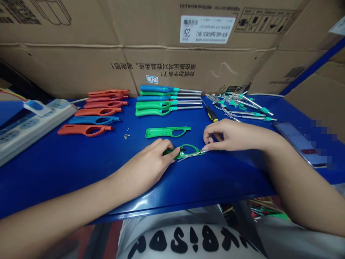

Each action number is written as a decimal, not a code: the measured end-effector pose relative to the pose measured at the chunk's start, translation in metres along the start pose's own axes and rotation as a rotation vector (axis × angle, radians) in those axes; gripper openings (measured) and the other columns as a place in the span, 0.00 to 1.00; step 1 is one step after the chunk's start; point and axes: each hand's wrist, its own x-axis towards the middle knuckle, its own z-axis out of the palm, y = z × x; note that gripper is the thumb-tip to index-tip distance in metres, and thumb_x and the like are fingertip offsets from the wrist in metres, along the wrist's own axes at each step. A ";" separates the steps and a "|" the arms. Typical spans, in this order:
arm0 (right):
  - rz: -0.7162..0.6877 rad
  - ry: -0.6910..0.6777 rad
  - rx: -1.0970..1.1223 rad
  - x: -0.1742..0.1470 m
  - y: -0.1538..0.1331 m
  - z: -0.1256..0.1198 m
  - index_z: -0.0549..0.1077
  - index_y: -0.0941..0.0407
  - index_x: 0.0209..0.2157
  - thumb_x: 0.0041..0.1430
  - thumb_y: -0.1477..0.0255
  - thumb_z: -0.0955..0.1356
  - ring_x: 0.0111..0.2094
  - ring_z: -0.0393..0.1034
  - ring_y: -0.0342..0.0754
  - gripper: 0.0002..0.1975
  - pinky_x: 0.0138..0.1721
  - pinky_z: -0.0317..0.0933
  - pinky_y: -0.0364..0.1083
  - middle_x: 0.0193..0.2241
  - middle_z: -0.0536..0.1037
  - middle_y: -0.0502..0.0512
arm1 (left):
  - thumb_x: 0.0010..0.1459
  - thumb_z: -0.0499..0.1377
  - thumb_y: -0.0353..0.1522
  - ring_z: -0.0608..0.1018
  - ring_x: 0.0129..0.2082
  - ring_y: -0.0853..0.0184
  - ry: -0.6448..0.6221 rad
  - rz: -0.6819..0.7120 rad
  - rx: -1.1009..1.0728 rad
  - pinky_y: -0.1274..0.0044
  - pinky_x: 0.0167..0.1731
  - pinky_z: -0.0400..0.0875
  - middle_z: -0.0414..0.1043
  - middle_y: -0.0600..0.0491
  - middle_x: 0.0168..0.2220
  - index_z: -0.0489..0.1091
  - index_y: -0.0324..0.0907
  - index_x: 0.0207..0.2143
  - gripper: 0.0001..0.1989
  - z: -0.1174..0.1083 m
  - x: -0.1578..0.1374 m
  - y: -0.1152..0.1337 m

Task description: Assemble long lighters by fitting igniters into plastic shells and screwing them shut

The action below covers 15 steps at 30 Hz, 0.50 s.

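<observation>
My left hand [153, 162] grips the handle end of a green lighter shell half [192, 146], thumb and fingers closed round it. At the shell's narrow right end, my right hand [223, 136] pinches with thumb and forefinger what looks like the end of thin pale wires [188, 156]. These wires run along the shell's lower edge, and a loose end sticks out below it. Just behind lies a second green shell half [167, 132], its hollow inside facing up. Fingers hide part of the held shell.
Orange, red and blue lighter shells [85, 130] lie at left, beside tiny metal pins [126, 136] and a power strip [35, 126]. Assembled lighters [156, 104] line the back centre. Rightward are a screwdriver [211, 113], metal tubes with wires [242, 104] and a phone [299, 144]. Cardboard [161, 36] stands behind.
</observation>
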 end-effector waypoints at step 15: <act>0.198 -0.089 0.038 0.006 -0.003 0.008 0.75 0.55 0.27 0.55 0.58 0.74 0.25 0.68 0.44 0.15 0.26 0.56 0.43 0.23 0.77 0.49 | 0.72 0.49 0.30 0.72 0.43 0.59 -0.009 -0.004 -0.068 0.67 0.45 0.75 0.68 0.45 0.44 0.72 0.38 0.58 0.18 -0.001 0.000 -0.005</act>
